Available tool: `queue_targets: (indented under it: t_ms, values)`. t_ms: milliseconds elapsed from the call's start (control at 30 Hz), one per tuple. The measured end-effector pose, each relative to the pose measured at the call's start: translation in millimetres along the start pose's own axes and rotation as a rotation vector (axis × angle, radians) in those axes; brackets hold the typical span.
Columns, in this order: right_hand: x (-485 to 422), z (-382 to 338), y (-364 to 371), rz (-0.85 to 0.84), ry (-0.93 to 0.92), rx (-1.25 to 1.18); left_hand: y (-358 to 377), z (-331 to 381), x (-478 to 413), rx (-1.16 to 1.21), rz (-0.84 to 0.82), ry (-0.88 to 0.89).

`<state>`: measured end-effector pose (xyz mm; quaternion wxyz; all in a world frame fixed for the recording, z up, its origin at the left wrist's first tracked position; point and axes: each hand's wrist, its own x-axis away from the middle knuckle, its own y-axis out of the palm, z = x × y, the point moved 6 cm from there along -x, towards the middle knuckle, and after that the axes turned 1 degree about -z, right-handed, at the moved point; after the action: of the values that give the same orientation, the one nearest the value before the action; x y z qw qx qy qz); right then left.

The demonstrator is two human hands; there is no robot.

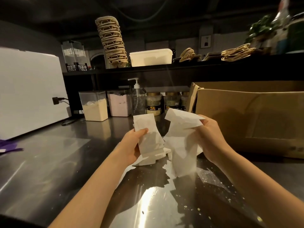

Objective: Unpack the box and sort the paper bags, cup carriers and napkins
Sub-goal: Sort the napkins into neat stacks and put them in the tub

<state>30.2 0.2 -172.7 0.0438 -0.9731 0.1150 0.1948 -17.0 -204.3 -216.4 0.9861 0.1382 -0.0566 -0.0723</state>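
Observation:
Above the steel counter [49, 162], my left hand [133, 145] grips a small stack of white napkins [144, 127], thumb on top. My right hand [207, 135] holds another bunch of white napkins [182, 129] that hang loose and unfolded down to the counter. A few more napkins [158, 153] lie on the counter between my hands. The open cardboard box [246, 112] stands at the right. On the shelf above, a tall leaning stack of cup carriers [112, 41] stands beside a white tub [150, 57], and dark paper bags with twine handles [236, 52] lie flat at the right.
A white appliance [29, 91] with a plugged cable fills the left. Powder containers [94, 106], a pump bottle [137, 97] and jars [153, 102] line the back under the shelf. Clear plastic wrap [153, 199] and crumbs lie on the near counter. Purple scraps [8, 145] sit far left.

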Motion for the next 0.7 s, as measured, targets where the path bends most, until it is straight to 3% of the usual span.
queue_targets:
  t_ms: [233, 433, 700]
  values:
    - [9.6, 2.3, 11.7, -0.116, 0.215, -0.152, 22.7, -7.9, 9.4, -0.076, -0.161, -0.057]
    - [7.4, 8.9, 13.7, -0.071, 0.227, -0.11, 36.8, -20.3, 20.7, -0.151, -0.316, -0.11]
    - [5.3, 17.7, 5.8, 0.008, 0.238, -0.059, 49.0, -27.6, 23.6, -0.208, -0.286, -0.125]
